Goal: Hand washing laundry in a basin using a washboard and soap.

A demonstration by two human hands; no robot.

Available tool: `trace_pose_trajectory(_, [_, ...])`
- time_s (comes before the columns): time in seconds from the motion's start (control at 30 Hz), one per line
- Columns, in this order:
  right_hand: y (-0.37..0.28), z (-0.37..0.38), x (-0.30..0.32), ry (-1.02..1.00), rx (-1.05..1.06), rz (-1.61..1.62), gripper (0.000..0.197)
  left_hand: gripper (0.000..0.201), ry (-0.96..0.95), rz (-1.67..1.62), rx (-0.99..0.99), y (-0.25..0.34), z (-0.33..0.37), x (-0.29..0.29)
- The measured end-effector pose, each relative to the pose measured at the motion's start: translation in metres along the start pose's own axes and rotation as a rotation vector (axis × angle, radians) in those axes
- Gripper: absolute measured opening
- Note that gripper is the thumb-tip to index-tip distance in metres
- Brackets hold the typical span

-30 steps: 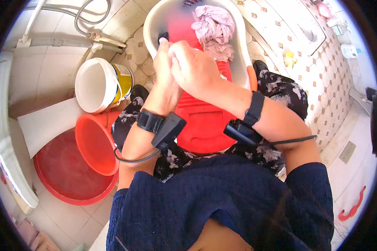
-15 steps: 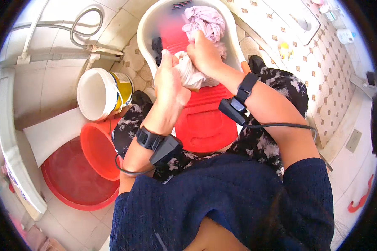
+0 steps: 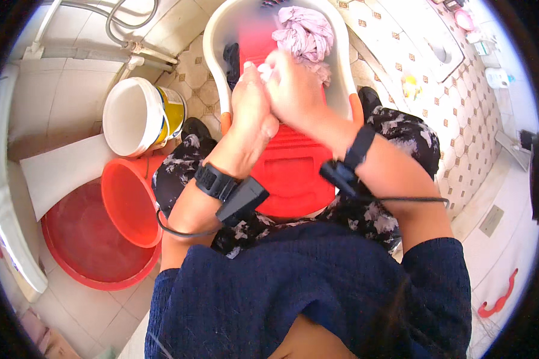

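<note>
My left hand and my right hand are pressed together over a ridged red washboard. Between them they grip a white cloth, of which only a small bit shows at the fingers. The washboard leans inside a white tub, its near end by my knees. A crumpled pale lilac garment lies in the tub just beyond my right hand. To the left of the board, a dark cloth rests against the tub's inner wall.
On the left stand a white bucket with a yellow side, a red-orange basin tilted on edge, and a wide red basin with water. Pipes run along the left wall. A toy-like yellow item lies on the right tiles.
My right hand has swung in against my left, and the white cloth, plainly visible before, is now mostly hidden between them. The view has shifted slightly.
</note>
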State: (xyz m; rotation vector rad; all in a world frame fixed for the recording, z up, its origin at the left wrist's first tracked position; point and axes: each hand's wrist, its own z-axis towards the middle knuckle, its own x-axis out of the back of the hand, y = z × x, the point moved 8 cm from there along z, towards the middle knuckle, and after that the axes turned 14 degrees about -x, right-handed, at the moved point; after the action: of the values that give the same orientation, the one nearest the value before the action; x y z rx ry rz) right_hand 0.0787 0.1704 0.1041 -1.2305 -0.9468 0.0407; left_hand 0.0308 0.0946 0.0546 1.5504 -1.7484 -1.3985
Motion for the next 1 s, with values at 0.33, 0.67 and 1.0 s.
trace_pose_trajectory(0.33, [-0.018,-0.029,-0.010,-0.032,0.178,0.071,0.019,0.035,-0.154,0.026,-0.029,-0.016,0.029,0.016])
trace_pose_trajectory(0.67, [0.071,0.019,-0.018,0.060,-0.349,0.228,0.040,0.031,-0.151,-0.009,0.050,0.000,0.005,-0.005])
trace_pose_trajectory(1.0, [0.044,0.005,-0.049,-0.856,-0.759,1.039,0.078,0.020,-0.820,-0.031,-0.428,0.088,-0.005,-0.048])
